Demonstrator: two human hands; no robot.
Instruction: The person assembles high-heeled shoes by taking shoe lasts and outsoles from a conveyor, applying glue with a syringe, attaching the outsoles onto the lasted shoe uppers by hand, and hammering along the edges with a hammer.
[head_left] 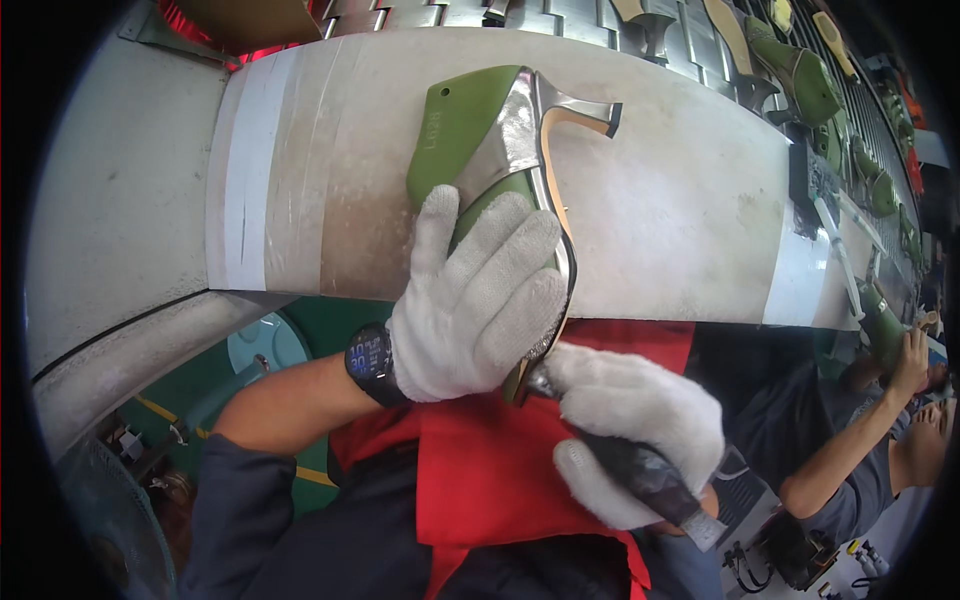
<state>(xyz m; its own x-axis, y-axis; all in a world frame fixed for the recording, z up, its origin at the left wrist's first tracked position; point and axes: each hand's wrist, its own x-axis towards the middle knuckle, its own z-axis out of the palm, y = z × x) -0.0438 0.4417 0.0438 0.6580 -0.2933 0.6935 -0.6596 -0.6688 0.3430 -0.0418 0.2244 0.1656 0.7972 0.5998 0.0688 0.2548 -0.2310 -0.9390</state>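
Observation:
A high-heeled silver shoe (518,128) lies on its side on the workbench, heel away from me, around a green shoe last (460,115). Its toe end points toward me, past the bench's near edge. My left hand (475,300), in a white knit glove, lies across the front half with fingers stretched and thumb apart, pressing on it. My gloved right hand (640,420) is closed round a black-handled tool (645,475) right beside the toe. A bit of shiny metal shows between that glove and the toe; the tool's working end is mostly hidden.
The pale, curved workbench (670,210) bears white tape strips. Behind it runs a metal slat conveyor (440,15) with several lasts and shoes. At right, a co-worker's hand (908,360) is next to a green last (880,320). A light-blue stool (265,345) stands below left.

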